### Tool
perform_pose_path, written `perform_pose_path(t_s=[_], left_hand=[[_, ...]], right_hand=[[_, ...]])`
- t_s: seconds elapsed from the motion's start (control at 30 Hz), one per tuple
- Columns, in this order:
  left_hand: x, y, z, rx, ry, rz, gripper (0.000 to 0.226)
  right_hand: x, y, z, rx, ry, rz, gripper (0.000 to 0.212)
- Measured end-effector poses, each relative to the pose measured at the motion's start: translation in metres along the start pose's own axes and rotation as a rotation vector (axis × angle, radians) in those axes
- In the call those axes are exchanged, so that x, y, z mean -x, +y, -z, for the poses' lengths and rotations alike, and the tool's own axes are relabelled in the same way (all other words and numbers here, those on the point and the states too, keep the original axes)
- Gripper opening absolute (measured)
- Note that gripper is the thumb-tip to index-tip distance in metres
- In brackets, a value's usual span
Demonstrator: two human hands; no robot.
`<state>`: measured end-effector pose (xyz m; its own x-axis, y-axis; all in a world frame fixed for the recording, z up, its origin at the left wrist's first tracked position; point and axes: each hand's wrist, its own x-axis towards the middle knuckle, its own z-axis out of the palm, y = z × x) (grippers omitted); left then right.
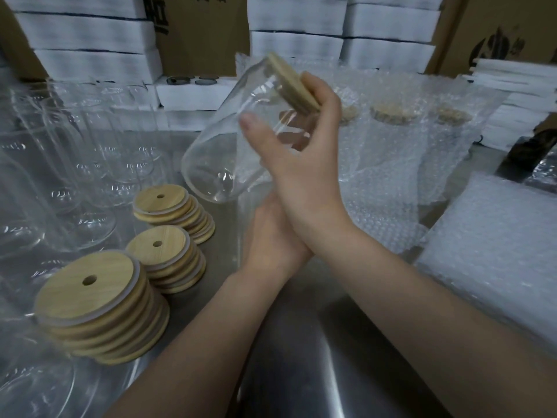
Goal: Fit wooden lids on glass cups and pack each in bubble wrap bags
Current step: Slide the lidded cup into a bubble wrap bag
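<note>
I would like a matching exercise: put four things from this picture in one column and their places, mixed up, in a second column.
Things:
1. glass cup
2. loose wooden lids
3. packed cups
4. left hand

Places:
A. in bubble wrap at the far right
B. tilted in the right hand, lid on
C. under the right wrist
D. stacked at the near left

Pairs: 1-B, 2-D, 3-A, 4-C

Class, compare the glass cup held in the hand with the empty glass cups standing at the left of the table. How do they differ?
The held glass cup is tilted in the air; the standing glass cups rest upright on the steel table. The held cup has a wooden lid fitted; the standing cups are open, with lids waiting in lid stacks beside them. Both are clear and empty.
</note>
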<state>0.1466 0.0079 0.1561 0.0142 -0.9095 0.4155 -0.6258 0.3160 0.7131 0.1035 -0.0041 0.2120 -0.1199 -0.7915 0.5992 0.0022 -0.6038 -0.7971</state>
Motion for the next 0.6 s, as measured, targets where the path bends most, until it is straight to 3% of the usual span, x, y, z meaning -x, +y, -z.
perform_pose_path(t_s=[0.1,0.17,0.3,0.4,0.5,0.6], left_hand=[[-0.005,-0.005,-0.001,-0.148,0.028,-0.068,0.023],[-0.003,-0.003,-0.001,-0.11,0.01,-0.023,0.016],[-0.003,-0.001,0.001,0.128,0.036,0.08,0.018],[-0.005,-0.01,-0.002,0.186,-0.035,0.244,0.05],[-0.006,-0.014,-0.004,0.425,0.112,0.324,0.027],[-0.007,-0.014,-0.002,0.474,0.133,0.285,0.027]], right_hand=[[0.005,-0.004,0.006,-0.337,0.02,-0.288,0.065],[0.007,-0.006,0.014,-0.445,0.03,-0.416,0.068],[0.007,-0.007,0.032,-0.389,0.03,-0.399,0.069],[0.006,-0.009,0.044,-0.319,0.026,-0.379,0.069],[0.003,-0.011,0.05,-0.293,0.032,-0.359,0.067],[-0.001,-0.012,0.054,-0.301,0.058,-0.33,0.065]])
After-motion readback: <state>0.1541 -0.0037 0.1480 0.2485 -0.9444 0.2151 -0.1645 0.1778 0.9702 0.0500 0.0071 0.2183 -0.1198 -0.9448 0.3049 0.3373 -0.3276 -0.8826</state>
